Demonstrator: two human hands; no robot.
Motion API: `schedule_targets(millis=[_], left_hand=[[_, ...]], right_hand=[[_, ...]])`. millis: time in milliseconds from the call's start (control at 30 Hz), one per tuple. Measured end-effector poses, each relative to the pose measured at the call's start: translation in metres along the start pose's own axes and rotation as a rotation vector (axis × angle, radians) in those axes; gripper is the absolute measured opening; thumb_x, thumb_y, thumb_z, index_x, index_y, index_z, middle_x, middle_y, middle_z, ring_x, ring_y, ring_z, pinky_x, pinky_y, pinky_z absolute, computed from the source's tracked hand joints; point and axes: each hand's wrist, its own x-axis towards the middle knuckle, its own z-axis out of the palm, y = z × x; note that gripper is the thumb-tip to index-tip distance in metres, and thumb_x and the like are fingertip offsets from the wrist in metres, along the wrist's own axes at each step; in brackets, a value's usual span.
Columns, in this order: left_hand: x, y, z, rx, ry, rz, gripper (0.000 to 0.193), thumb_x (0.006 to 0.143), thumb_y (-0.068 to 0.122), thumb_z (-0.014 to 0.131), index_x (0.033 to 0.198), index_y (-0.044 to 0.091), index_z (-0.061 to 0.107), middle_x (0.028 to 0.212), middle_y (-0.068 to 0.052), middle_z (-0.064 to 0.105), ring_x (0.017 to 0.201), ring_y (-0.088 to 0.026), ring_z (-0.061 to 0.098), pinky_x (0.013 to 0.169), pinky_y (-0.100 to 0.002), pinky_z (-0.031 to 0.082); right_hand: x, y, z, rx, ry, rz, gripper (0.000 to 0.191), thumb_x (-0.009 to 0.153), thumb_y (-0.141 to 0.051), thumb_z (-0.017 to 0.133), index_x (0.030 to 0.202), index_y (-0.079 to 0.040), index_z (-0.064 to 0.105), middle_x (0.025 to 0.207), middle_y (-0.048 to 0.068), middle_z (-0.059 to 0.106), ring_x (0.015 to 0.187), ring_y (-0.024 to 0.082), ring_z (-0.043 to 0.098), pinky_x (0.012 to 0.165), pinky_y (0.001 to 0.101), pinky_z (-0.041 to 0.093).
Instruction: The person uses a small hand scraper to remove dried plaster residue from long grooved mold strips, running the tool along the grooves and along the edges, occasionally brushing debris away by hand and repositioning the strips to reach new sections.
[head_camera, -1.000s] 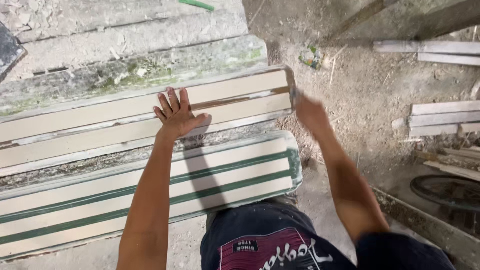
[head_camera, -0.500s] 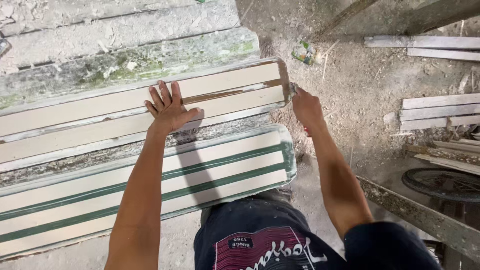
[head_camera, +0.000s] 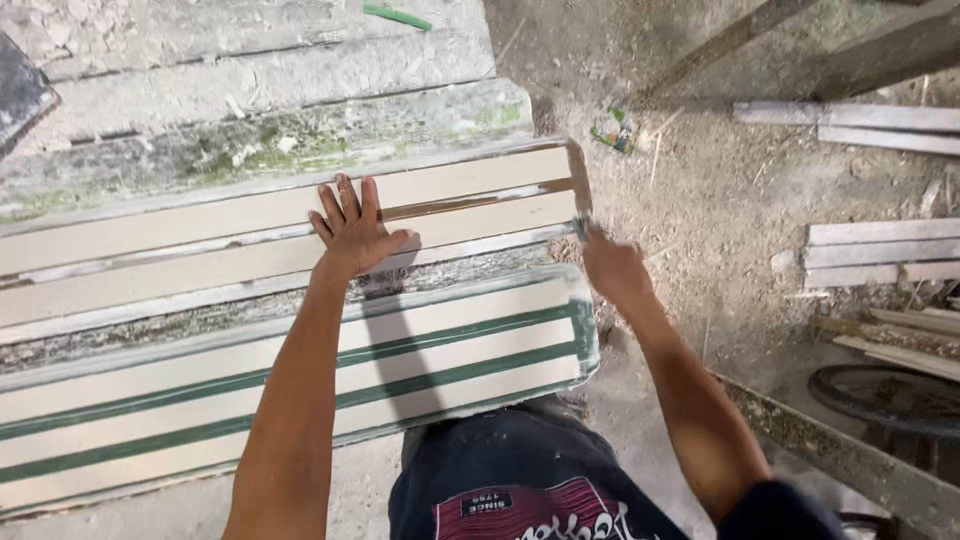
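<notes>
The left hand (head_camera: 352, 232) lies flat and open on the upper cream panel (head_camera: 250, 235) on the steps, steadying it, while the right hand (head_camera: 612, 268) — grip blurred, I cannot tell — works its end, probably needing firm, steady pressure.

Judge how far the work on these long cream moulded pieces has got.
Done: the near green-striped piece shows clean cream bands. In hand: the left hand lies flat on the far brown-streaked piece, while the right hand works at its end, holding something too blurred to identify. Left: that brown streak, and the mossy slab behind.
</notes>
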Motion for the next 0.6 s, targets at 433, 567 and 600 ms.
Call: schedule_targets(millis=[433, 567, 600], left_hand=[[-0.005, 0.003, -0.002, 0.02, -0.03, -0.024, 0.122, 0.082, 0.074, 0.06, 0.163, 0.023, -0.016, 0.166, -0.017, -0.032, 0.148, -0.043, -0.037, 0.115, -0.068, -0.02], [-0.007, 0.004, -0.003, -0.012, -0.005, -0.026, 0.123, 0.08, 0.073, 0.06, 0.164, 0.023, -0.015, 0.167, -0.017, -0.03, 0.148, -0.042, -0.036, 0.116, -0.067, -0.019], [-0.007, 0.004, -0.004, -0.013, -0.004, -0.02, 0.123, 0.08, 0.073, 0.06, 0.164, 0.023, -0.016, 0.167, -0.017, -0.03, 0.148, -0.041, -0.036, 0.116, -0.067, -0.019]], right_hand=[[0.078, -0.025, -0.087, -0.585, 0.106, -0.528, 0.046, 0.107, -0.048, 0.037, 0.149, -0.036, 0.053, 0.114, 0.013, 0.07, 0.095, 0.032, 0.072, 0.076, 0.0476, 0.06], [0.098, -0.047, -0.089, -0.596, 0.244, -0.802, 0.046, 0.107, -0.052, 0.038, 0.146, -0.033, 0.055, 0.113, 0.011, 0.071, 0.099, 0.033, 0.069, 0.074, 0.0479, 0.057], [0.102, -0.051, -0.091, -0.643, 0.172, -0.751, 0.048, 0.106, -0.055, 0.036, 0.146, -0.036, 0.054, 0.11, 0.009, 0.071, 0.098, 0.031, 0.069, 0.075, 0.0464, 0.058]])
